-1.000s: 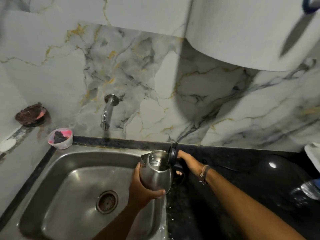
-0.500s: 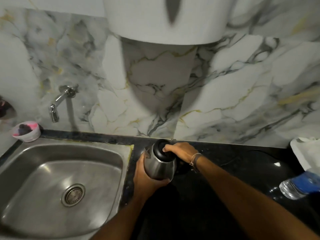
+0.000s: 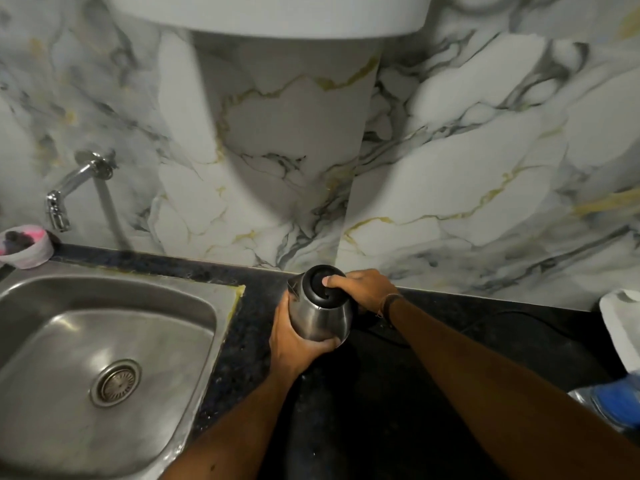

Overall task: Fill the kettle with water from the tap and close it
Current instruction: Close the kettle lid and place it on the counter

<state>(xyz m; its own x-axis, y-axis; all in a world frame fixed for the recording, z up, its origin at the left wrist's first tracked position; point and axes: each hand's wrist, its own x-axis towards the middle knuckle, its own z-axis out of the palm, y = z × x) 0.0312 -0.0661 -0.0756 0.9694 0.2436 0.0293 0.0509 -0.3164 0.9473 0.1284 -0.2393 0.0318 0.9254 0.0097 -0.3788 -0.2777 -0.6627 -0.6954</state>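
Two hands on steel kettle (image 3: 320, 315); black lid (image 3: 323, 283) down; left hand (image 3: 294, 341) grip wraps body; right hand (image 3: 363, 289) presses lid.

Bare forearms, dark wristband (image 3: 389, 304) on right wrist

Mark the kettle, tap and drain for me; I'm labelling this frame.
kettle (image 3: 320, 318), head view, on its steel side wall.
tap (image 3: 71, 183), head view, on the chrome spout.
drain (image 3: 116, 382), head view, on the strainer's centre.
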